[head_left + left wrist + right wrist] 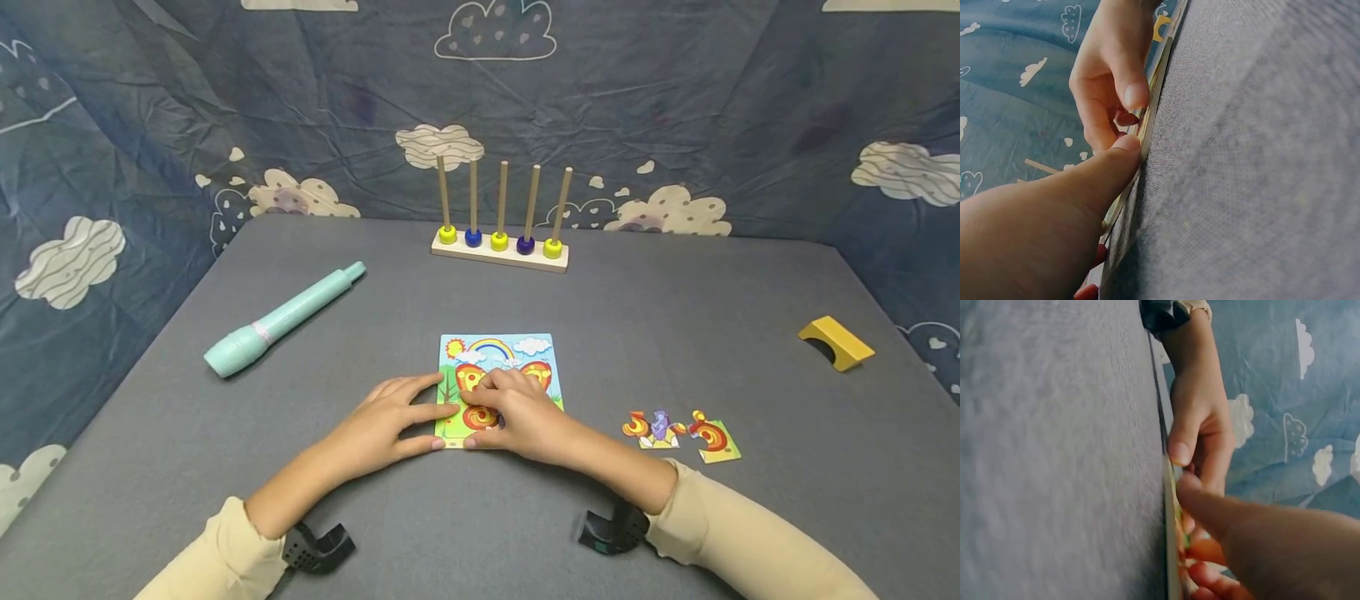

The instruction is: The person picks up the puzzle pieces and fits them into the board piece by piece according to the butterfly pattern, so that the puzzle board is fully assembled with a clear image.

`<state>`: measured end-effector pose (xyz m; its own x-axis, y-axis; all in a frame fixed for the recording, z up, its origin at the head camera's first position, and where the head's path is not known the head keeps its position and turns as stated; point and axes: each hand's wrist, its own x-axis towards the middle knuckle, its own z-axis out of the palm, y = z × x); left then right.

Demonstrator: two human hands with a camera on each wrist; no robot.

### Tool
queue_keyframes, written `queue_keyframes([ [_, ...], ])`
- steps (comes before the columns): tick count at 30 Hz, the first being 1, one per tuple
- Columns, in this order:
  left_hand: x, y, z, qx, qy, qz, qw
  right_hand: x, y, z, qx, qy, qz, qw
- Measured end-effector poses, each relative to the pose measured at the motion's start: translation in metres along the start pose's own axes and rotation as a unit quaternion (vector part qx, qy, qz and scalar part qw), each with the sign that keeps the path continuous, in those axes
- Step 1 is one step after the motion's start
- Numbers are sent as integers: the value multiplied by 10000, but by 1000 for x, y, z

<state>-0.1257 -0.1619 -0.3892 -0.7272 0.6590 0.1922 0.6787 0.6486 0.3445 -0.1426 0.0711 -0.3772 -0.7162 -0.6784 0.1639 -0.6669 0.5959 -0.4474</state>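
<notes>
A square butterfly puzzle board (531, 342) with a sun, rainbow and clouds lies flat on the table. My left hand (378, 421) touches its left side, fingers spread and nearly straight, the thumb by the near left corner. Over the board's lower middle, my right hand (525, 417) has bent fingers about a puzzle piece (480, 417) with an orange spiral; its thumb is at the near edge. The right hand covers much of the picture's right half. In the left wrist view, both thumbs meet the board's edge; the right fingertips (1127, 119) curl over its top.
Loose puzzle pieces (715, 439) lie to the right of the board. A bead stacker (501, 257) with wooden pegs stands at the back. A mint-green microphone-shaped toy (300, 310) lies at left, a yellow arch block (838, 342) at far right. Cloud-patterned cloth hangs behind.
</notes>
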Motion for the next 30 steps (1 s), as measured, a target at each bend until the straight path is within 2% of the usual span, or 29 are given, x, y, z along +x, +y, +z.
queue_keyframes([
  [3, -1, -1, 0, -52, 1, -59, 10000, -4, 0, -5, 123, -321, -66, 9994],
  [5, -2, -1, 0, -80, 28, -81, 9999, -7, 0, -12, 453, -516, -53, 9976],
  [8, -2, -1, 1, -125, 45, -104, 9999, -15, 2, -26, 908, -554, 14, 9943],
  [10, -2, 0, 1, -144, 42, -110, 9998, -24, 4, -38, 1090, -403, 61, 9932],
  [13, -1, 0, 0, -160, 36, -110, 9998, -43, 10, -57, 1083, 46, 42, 9941],
  [17, 0, 0, 0, -163, 16, -109, 9998, -75, 21, -79, 802, 696, 60, 9943],
  [20, 0, 0, 0, -179, -2, -139, 9997, -98, 30, -90, 605, 1006, 323, 9926],
  [23, 0, 1, 0, -197, -5, -160, 9997, -118, 38, -95, 596, 1157, 625, 9895],
  [26, 0, 1, 0, -220, -9, -175, 9996, -133, 48, -96, 682, 1237, 737, 9872],
  [30, 0, 0, 0, -257, -20, -183, 9995, -146, 62, -92, 745, 1119, 824, 9875],
])
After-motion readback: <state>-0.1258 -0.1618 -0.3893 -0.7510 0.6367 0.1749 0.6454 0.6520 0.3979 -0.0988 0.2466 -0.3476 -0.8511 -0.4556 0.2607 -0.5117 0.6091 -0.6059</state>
